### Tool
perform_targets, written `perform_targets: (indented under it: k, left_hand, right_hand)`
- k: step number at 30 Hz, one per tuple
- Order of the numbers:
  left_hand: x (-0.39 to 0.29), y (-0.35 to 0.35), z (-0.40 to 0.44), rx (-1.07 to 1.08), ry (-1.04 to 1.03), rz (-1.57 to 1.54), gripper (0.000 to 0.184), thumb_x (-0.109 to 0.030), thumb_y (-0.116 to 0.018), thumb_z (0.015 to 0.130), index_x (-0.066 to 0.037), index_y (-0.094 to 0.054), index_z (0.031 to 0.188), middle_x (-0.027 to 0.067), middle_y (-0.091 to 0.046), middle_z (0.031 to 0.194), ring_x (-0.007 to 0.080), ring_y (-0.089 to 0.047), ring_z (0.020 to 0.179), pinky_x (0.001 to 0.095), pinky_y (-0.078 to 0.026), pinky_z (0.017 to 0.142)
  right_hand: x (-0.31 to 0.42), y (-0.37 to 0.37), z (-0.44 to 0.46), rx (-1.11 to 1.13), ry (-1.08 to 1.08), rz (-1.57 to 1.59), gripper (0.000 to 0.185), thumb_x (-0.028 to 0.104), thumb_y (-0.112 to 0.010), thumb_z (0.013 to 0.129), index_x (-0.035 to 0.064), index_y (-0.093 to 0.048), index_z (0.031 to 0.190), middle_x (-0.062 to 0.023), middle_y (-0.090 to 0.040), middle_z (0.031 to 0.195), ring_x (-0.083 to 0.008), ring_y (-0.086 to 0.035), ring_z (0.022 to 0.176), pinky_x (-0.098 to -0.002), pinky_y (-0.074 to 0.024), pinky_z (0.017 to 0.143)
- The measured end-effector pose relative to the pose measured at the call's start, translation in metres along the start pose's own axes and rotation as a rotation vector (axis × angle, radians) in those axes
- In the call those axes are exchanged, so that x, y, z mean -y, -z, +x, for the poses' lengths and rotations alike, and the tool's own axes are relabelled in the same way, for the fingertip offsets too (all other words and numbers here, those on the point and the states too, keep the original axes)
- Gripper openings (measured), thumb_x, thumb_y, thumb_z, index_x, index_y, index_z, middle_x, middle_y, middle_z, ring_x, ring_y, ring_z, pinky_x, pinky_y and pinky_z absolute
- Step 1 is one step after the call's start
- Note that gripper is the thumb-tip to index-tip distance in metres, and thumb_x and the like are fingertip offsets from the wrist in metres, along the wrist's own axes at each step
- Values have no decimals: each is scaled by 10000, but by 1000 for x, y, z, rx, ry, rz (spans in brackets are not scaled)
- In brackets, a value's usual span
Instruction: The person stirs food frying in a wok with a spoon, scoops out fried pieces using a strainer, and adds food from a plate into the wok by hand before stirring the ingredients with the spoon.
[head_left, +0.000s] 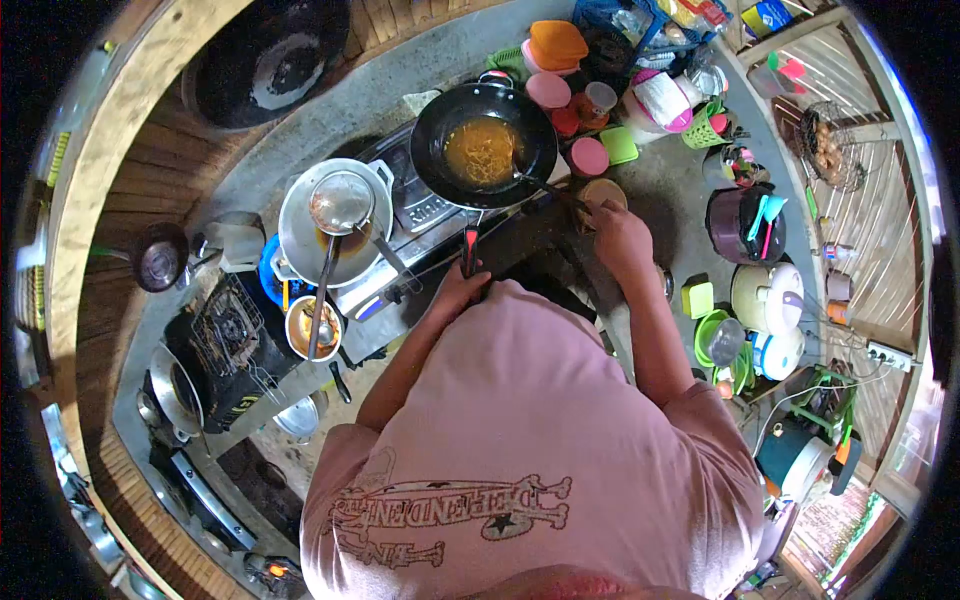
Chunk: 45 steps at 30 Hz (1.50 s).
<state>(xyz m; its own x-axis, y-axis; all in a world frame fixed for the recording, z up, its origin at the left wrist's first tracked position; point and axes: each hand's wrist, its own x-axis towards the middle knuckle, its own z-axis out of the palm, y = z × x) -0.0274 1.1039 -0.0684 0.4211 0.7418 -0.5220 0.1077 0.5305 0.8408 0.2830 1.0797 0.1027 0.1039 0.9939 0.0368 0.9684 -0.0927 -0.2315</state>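
Note:
A black wok (432,165) sits on the gas stove (425,205). Inside it, noodles (485,155) lie in orange-brown liquid. My left hand (458,292) is closed around the wok's black-and-red handle (470,250), which points toward my body. To the right of the wok, my right hand (622,240) grips the dark handle of a cooking spatula (545,186). The spatula's head dips into the right side of the liquid and is partly hidden there. Close by my right hand is a round brownish container (603,192).
Left of the wok, a strainer (341,200) rests over a large metal pot (295,215). A small pot (300,345) with a ladle stands nearer me. Pink-lidded tubs (590,157) crowd the back right. A rice cooker (768,298) and green bowls (712,338) line the right counter.

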Motion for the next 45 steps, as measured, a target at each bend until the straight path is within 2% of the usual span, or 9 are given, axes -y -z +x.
perform_targets:
  k: [4, 6, 10, 16, 21, 23, 29, 33, 45]
  left_hand:
    - [-14, -6, -8, -79, 47, 133, 486, -230, -785, 810, -41, -546, 1188, 21, -568, 788, 116, -494, 589, 281, -386, 504]
    - [15, 2, 7, -79, 8, 164, 480, -239, -782, 816, -40, -549, 1185, 24, -576, 799, 119, -503, 601, 286, -399, 519]
    - [13, 2, 6, -50, 43, 165, 488, -298, -761, 843, -26, -555, 1192, 55, -625, 890, 146, -572, 729, 306, -466, 647]
    - [-31, -20, -18, -200, 65, 314, 451, -286, -773, 844, -48, -565, 1167, 26, -620, 855, 120, -555, 679, 292, -451, 601]
    - [-15, -20, -9, -173, 168, 151, 390, -260, -751, 867, -61, -564, 1145, 22, -626, 844, 120, -570, 702, 294, -469, 623]
    - [-5, -23, -7, -165, 129, 57, 327, -236, -717, 892, -53, -576, 1124, 28, -639, 871, 129, -585, 780, 303, -488, 707]
    - [20, -23, -7, -264, -39, 84, 201, -211, -700, 919, -51, -606, 997, 9, -631, 826, 101, -550, 735, 288, -459, 659]
    - [-33, -60, -18, -356, 191, 54, 192, -189, -701, 911, -46, -582, 960, -10, -582, 766, 105, -541, 708, 288, -439, 633]
    - [13, -66, -2, -424, 93, 47, 283, -254, -730, 896, -25, -570, 940, 18, -615, 740, 102, -537, 646, 296, -447, 578]
  right_hand:
    - [4, 25, 11, -60, -13, 77, 260, 165, -554, 887, 141, -705, 1097, -148, -704, 1041, -367, -700, 857, -483, -570, 708]
    - [9, 43, 18, 268, -100, 19, 239, 200, -552, 895, 104, -714, 1041, -167, -722, 912, -374, -704, 826, -496, -565, 717]
    - [-4, 1, 43, 294, -88, 31, 247, 230, -534, 920, 77, -711, 999, -189, -707, 789, -385, -700, 790, -504, -556, 714]
    - [-31, 25, 55, 27, 108, 244, 243, 197, -510, 924, 69, -716, 928, -202, -689, 770, -390, -681, 737, -511, -527, 658]
    - [-35, 24, 57, 224, 238, 133, 241, 238, -548, 902, 69, -714, 854, -194, -689, 748, -391, -691, 715, -517, -546, 651]
    - [-23, 10, 61, 217, 226, 183, 239, 234, -545, 914, 64, -711, 887, -195, -692, 761, -391, -692, 712, -521, -548, 649]
    - [-44, 20, 63, 156, 290, 341, 217, 221, -560, 927, 51, -695, 919, -182, -698, 774, -379, -695, 738, -517, -545, 641]
    - [-41, -4, 83, 356, 286, 322, 273, 228, -551, 938, 48, -698, 1080, -198, -702, 813, -385, -695, 748, -520, -545, 657]
    - [-28, -34, 123, 246, 445, 415, 309, 239, -519, 969, 75, -683, 1174, -186, -703, 785, -360, -706, 725, -497, -561, 657]
